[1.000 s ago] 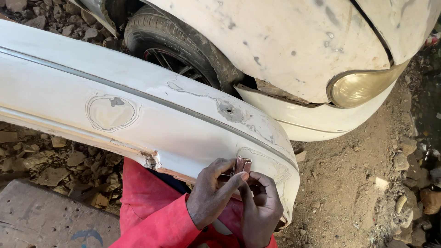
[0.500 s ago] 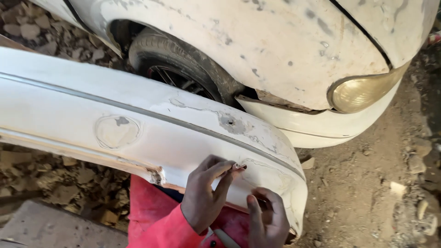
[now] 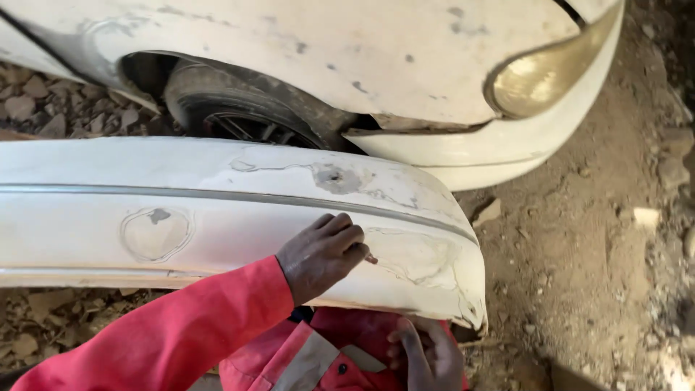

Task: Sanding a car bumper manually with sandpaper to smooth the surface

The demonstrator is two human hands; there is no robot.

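Across your lap: long white plastic car bumper point(image 3: 217, 217), detached, lying w/ its long axis left-to-right, curved end at your right.
Bumper surface: grey trim strip point(image 3: 217, 194) runs the full length; round sanded filler patch point(image 3: 156, 233) at left; grey patch w/ small hole point(image 3: 334, 177) up top; larger pale filler patch point(image 3: 414, 255) near the curved end.
Left hand point(image 3: 320, 255): on the bumper's front face, fingers curled into a loose fist, knuckles up. Tips press something small and reddish point(image 3: 371, 258) vs. the paint; too small to tell what it is.
Left hand vs. patch: pale filler patch lies just to the right of your fingertips, touching or nearly so. This is the nearer hand by far.
Right hand point(image 3: 427, 355): below the bumper's lower edge, near the curved end, fingers bent. Can't tell if it grips the edge or only rests by it; part hidden under the lip.
Sleeve: red fabric sleeve point(image 3: 166, 337) comes in from lower left; red overalls w/ grey reflective band point(image 3: 308, 358) under the bumper.
Behind bumper: white car body w/ chipped paint point(image 3: 347, 51), black tyre in wheel arch point(image 3: 239, 116), yellowed headlamp point(image 3: 546, 69) at upper right.
Ground: brown dirt and loose stones point(image 3: 601, 253), to the right and lower left.
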